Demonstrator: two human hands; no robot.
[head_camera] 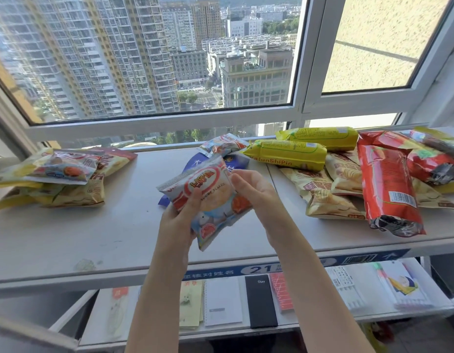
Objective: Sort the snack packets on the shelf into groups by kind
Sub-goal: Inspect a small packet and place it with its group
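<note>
Now holding shrimp-flakes pkt [208,197] mid-air over shelf [93,233], left hand [178,217] gripping, right hand [256,197] fingertips pinching its edge (matching pkt [59,169] atop left pile, nearer left hand), long axis tilted toward body

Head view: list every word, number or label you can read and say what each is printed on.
"SHRIMP FLAKES": on the shrimp packet held in the left hand and right hand.
"YaLunShiPin": on the front yellow packet.
"21": on the blue strip along the shelf edge.
"Diary": on the black notebook below.
Chinese characters and barcodes on the other packets are too blurred to read.
</note>
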